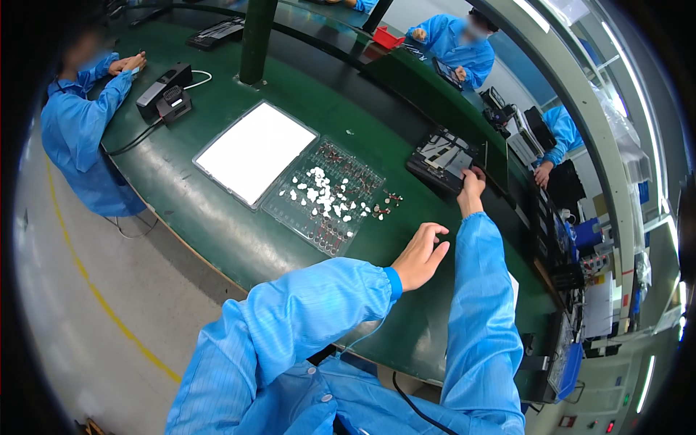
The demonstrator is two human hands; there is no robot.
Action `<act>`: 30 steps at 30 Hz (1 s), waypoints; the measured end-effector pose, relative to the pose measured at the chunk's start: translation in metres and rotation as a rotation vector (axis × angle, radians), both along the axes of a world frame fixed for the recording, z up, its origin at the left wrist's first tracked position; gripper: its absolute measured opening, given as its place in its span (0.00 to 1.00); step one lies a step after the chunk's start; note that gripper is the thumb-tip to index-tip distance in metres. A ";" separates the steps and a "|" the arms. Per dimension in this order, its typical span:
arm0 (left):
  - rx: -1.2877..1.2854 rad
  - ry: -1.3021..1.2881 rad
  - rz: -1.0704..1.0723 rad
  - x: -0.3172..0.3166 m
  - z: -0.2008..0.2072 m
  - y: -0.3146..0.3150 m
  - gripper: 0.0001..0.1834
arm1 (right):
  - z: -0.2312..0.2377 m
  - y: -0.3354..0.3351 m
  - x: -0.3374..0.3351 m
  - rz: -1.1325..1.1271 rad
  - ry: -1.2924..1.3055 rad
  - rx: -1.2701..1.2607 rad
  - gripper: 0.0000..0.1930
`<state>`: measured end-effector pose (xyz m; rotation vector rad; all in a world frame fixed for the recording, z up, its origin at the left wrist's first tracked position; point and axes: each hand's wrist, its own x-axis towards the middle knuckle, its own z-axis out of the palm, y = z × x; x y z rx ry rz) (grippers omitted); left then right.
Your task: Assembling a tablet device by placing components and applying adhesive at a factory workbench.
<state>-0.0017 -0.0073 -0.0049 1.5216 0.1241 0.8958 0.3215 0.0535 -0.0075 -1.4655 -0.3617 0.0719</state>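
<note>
My right hand (472, 190) reaches forward and grips the near right edge of an opened black tablet-like device (441, 161), whose grey and silver inner parts show. The device lies on the dark strip along the green bench (395, 319). Closer to me, my left hand (422, 257) hovers over the bench, holding nothing, its fingers bent and apart. To its left, a clear plastic tray (286, 206) carries many small white pieces (322, 192) and small dark round parts with reddish-brown tails (341, 156). A few of those parts (386, 205) lie at the tray's right edge.
A white panel (255, 152) in a clear tray adjoins the parts tray. Beyond it are a dark boxy device (164, 90) with cables and a green post (257, 43). People in blue smocks work at the left (83, 130), far side (457, 47) and right (562, 138).
</note>
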 end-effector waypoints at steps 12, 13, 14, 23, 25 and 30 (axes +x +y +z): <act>-0.002 0.087 -0.140 -0.011 -0.008 -0.012 0.15 | 0.058 -0.147 -0.085 0.358 -0.757 -0.723 0.10; -0.002 0.070 -0.126 -0.009 -0.007 -0.015 0.13 | 0.064 -0.176 -0.099 0.342 -0.748 -0.779 0.09; 0.005 0.083 -0.146 -0.007 -0.007 -0.014 0.12 | 0.065 -0.203 -0.112 0.327 -0.733 -0.833 0.09; 0.017 0.209 -0.293 -0.002 -0.013 -0.001 0.15 | 0.052 -0.293 -0.144 0.337 -0.613 -1.038 0.14; -0.034 0.201 -0.336 0.001 -0.007 -0.003 0.14 | 0.047 -0.312 -0.116 0.252 -0.710 -1.082 0.13; 0.206 -0.190 -0.091 -0.022 0.034 -0.006 0.12 | 0.051 -0.301 -0.146 0.123 -0.715 -0.811 0.15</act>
